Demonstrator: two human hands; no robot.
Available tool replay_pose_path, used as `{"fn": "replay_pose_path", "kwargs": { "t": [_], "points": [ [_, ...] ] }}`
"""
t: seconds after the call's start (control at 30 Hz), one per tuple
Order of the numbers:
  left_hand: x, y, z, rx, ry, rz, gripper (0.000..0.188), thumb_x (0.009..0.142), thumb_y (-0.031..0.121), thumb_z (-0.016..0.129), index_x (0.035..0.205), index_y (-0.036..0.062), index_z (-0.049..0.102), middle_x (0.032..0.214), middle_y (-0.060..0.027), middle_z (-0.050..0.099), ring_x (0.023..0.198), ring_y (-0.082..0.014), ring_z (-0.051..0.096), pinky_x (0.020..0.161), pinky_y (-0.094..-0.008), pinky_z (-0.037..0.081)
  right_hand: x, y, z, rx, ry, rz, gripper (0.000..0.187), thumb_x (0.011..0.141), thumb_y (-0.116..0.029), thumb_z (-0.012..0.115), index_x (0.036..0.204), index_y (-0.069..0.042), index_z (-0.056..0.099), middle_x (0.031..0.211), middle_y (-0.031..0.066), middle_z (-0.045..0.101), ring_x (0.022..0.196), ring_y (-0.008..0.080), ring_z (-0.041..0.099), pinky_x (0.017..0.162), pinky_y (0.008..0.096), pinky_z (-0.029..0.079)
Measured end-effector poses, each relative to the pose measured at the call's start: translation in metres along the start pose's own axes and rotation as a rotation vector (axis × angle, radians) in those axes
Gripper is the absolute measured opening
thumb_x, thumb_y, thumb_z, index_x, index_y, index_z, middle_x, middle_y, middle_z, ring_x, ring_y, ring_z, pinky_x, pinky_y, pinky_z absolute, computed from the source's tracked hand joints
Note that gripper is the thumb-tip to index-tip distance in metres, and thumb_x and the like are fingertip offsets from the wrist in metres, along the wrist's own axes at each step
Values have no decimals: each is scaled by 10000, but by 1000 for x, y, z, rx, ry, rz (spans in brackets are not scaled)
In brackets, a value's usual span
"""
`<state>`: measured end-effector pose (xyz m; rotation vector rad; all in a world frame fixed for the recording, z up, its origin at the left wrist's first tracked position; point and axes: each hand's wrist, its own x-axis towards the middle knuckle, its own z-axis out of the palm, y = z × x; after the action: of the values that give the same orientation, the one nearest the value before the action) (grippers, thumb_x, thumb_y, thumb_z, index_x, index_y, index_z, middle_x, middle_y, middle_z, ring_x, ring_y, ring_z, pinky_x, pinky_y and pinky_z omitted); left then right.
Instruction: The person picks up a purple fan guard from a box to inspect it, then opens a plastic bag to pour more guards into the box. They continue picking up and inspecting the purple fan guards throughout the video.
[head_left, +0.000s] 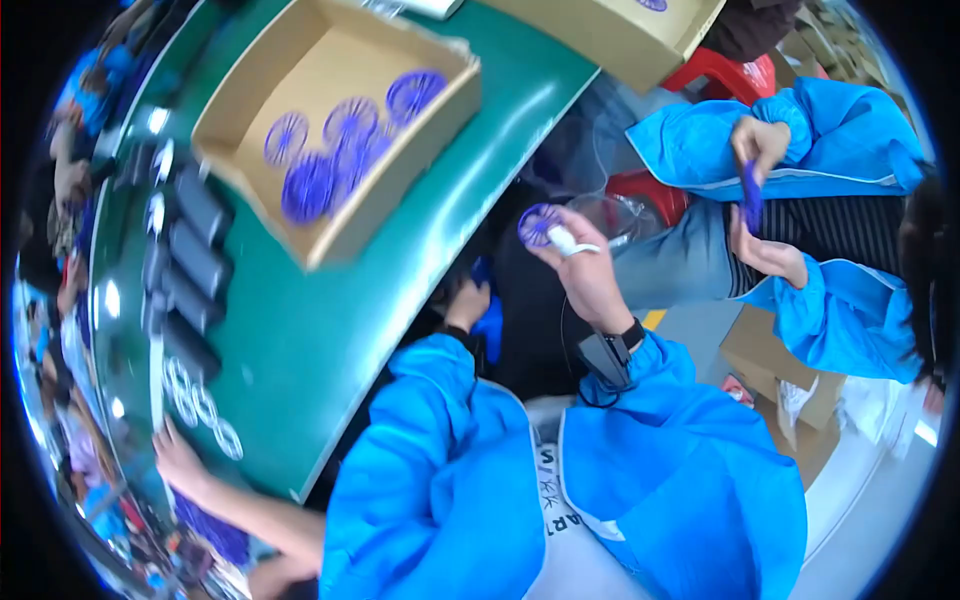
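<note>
Raised over my lap, my right hand (585, 278) pinches a small purple round spoked grille (538, 226), like a fan cover. Something white (563, 241) wraps or lies at one of its fingers; I cannot tell which. My left hand (467, 303) is low beside the table edge, its fingers curled beside a blue thing (489, 325). What it holds, if anything, is hidden in shadow. A cardboard tray (290, 70) on the green table (290, 350) holds several more purple grilles (350, 125).
Dark cylindrical parts (195, 250) line the table's far side, near white rings (200, 405). At right a co-worker's hands (765, 250) hold a purple piece. Another person's arm (250, 510) reaches in at lower left. A second cardboard box (600, 40) sits at the top.
</note>
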<state>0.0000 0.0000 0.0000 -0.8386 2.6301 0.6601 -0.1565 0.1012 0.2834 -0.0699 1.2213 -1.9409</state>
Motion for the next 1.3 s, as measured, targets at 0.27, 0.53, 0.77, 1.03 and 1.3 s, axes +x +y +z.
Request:
{"fn": "replay_pose_path", "kwargs": {
  "t": [0.27, 0.53, 0.77, 1.03, 1.3],
  "points": [
    [-151, 168, -311, -1352, 316, 414, 267, 780, -2, 591, 1046, 15, 583, 972, -133, 618, 825, -234, 613, 749, -262, 485, -107, -64, 23, -322, -186, -532, 156, 845, -23, 560, 998, 6, 554, 1078, 140, 557, 967, 221, 585, 857, 345, 485],
    [-206, 189, -334, -464, 1002, 964, 224, 631, -51, 721, 816, 39, 632, 866, -83, 642, 799, -210, 621, 679, -292, 508, -145, -83, 24, -560, -142, -1121, 164, 745, 38, 642, 886, -30, 593, 1043, 145, 552, 885, 200, 606, 788, 293, 499],
    [-217, 191, -344, -383, 1082, 971, 199, 662, -2, 729, 828, 27, 622, 815, -76, 646, 712, -193, 619, 647, -269, 503, -149, -89, 23, -666, -178, -1234, 219, 740, 53, 651, 931, -23, 576, 1002, 120, 567, 866, 181, 607, 752, 286, 509],
    [-206, 192, -338, -1530, 233, 314, 164, 864, 121, 601, 943, -23, 607, 810, -71, 639, 673, -98, 611, 647, -220, 512, -138, -93, 33, -125, -211, -363, 216, 823, -4, 609, 1024, 27, 538, 941, 96, 597, 811, 148, 616, 689, 280, 537],
    [-177, 183, -340, -1429, 128, 222, 309, 905, 229, 544, 1037, -47, 590, 821, -102, 643, 692, -137, 627, 660, -242, 528, -114, -95, 37, -59, -170, -258, 176, 855, -7, 559, 1028, 2, 528, 871, 82, 601, 770, 128, 612, 651, 250, 531]
  ]
}}
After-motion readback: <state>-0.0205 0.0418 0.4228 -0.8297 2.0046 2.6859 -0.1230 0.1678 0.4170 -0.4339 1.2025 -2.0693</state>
